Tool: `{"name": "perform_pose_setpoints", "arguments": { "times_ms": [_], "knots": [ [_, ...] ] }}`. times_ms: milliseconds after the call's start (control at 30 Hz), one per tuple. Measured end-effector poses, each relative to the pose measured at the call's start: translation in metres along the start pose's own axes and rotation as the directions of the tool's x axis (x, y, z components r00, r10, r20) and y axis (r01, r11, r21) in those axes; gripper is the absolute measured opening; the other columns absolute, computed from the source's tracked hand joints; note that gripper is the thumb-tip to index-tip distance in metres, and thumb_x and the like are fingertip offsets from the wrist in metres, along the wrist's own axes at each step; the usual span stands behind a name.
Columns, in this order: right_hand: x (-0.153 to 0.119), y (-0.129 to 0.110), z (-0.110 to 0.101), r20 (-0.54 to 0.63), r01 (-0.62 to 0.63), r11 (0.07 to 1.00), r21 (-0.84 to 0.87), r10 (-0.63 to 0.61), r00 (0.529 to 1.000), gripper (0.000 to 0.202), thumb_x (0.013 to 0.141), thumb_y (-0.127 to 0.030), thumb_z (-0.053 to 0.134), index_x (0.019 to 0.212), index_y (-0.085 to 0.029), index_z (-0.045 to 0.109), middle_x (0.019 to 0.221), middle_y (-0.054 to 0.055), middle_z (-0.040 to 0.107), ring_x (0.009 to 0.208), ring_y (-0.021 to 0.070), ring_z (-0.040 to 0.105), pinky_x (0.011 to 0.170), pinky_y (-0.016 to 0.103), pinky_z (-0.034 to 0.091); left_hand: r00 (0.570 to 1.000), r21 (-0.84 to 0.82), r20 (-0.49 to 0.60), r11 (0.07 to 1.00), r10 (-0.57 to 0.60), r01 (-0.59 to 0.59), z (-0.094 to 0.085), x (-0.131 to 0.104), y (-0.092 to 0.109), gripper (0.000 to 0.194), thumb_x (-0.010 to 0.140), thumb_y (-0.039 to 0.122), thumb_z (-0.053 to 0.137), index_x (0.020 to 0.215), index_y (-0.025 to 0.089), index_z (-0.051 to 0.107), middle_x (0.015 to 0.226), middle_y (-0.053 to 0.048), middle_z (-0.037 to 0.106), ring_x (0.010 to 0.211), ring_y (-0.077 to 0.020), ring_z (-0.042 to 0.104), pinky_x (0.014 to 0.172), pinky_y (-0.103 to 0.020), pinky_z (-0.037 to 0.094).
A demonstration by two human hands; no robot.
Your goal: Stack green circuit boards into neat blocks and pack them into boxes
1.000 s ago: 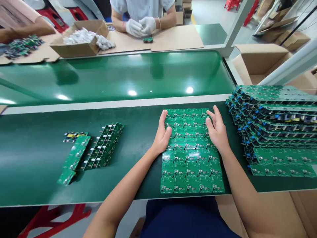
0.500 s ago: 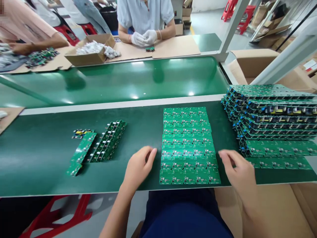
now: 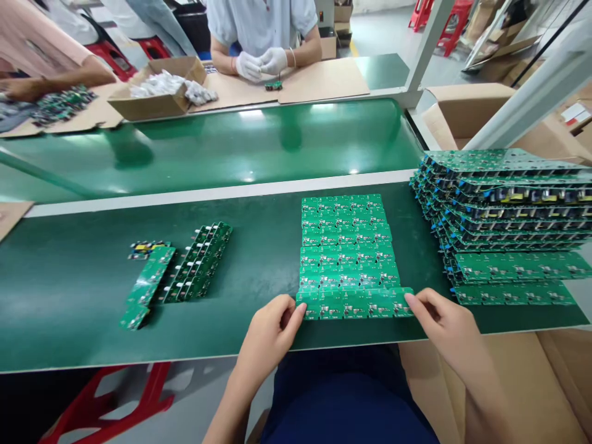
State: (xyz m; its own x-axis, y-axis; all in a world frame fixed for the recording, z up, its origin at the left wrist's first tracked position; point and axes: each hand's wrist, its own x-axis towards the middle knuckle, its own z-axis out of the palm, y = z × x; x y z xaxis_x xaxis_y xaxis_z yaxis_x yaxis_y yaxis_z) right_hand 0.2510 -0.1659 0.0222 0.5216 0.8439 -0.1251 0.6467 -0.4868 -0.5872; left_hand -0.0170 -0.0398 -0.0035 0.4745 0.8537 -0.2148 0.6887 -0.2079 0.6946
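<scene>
On the dark green table lies a block of green circuit board strips, placed in rows. The front strip is pinched at its two short ends and overlaps the row behind it. My left hand holds its left end between thumb and fingers. At the right end, my right hand grips it the same way, thumb on top. A tall stack of boards with components stands to the right of my right hand.
Board strips with components and a smaller green board lie at the left. Beyond runs a shiny green belt. Across it, a person's gloved hands are near a carton of white parts.
Both hands have closed on the ends of the front strip, which has been lifted and shifted away from the table's front edge, over the row behind. The camera view has shifted slightly.
</scene>
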Motion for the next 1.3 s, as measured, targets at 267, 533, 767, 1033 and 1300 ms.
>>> {"name": "perform_pose_setpoints", "arguments": {
  "times_ms": [267,533,767,1033,1300],
  "knots": [
    [0.008,0.009,0.007,0.167,-0.070,0.997,-0.013,0.071,0.983,0.048,0.093,-0.059,0.032,0.061,-0.023,0.039,0.054,0.000,0.052,0.049,0.0147,0.049,0.049,0.025,0.034,0.971,-0.128,0.221,0.984,-0.093,0.124,-0.003,0.009,0.003,0.044,0.091,0.061,0.037,0.069,0.023,0.033,0.062,0.006,0.039,0.058,-0.0119,0.037,0.057,-0.027,0.028],
    [0.023,-0.009,-0.012,0.014,-0.038,0.999,0.015,0.038,0.999,0.048,0.093,-0.060,0.036,0.062,-0.023,0.043,0.051,-0.002,0.048,0.046,0.0132,0.045,0.045,0.024,0.031,0.996,-0.223,0.065,0.972,-0.060,0.073,-0.013,0.033,0.016,0.042,0.090,0.060,0.040,0.071,0.023,0.036,0.060,0.007,0.038,0.057,-0.0117,0.037,0.058,-0.027,0.028],
    [0.042,0.006,0.002,0.171,-0.098,0.994,0.039,0.090,0.981,0.050,0.093,-0.062,0.028,0.066,-0.024,0.046,0.060,0.002,0.058,0.057,0.0180,0.056,0.055,0.026,0.041,0.993,-0.066,0.076,0.994,-0.086,0.091,0.000,0.048,0.008,0.035,0.090,0.057,0.040,0.076,0.024,0.039,0.064,0.006,0.047,0.060,-0.0142,0.044,0.061,-0.028,0.029],
    [0.037,0.012,0.010,0.131,-0.119,0.985,0.128,0.102,0.986,0.050,0.092,-0.064,0.029,0.067,-0.023,0.040,0.059,0.000,0.052,0.059,0.0165,0.056,0.057,0.025,0.043,0.992,0.046,0.072,0.994,-0.105,0.102,-0.003,0.044,0.014,0.035,0.092,0.052,0.034,0.072,0.024,0.035,0.066,0.004,0.048,0.063,-0.0162,0.045,0.062,-0.029,0.026],
    [0.058,-0.017,-0.005,-0.073,-0.098,0.977,0.192,0.114,0.991,0.050,0.093,-0.060,0.033,0.063,-0.022,0.044,0.056,0.001,0.054,0.055,0.0149,0.052,0.053,0.025,0.040,0.991,-0.099,-0.129,0.995,-0.033,0.021,-0.018,0.067,0.025,0.033,0.090,0.049,0.037,0.070,0.024,0.037,0.060,0.005,0.040,0.058,-0.0137,0.040,0.059,-0.027,0.027]
  ]
}}
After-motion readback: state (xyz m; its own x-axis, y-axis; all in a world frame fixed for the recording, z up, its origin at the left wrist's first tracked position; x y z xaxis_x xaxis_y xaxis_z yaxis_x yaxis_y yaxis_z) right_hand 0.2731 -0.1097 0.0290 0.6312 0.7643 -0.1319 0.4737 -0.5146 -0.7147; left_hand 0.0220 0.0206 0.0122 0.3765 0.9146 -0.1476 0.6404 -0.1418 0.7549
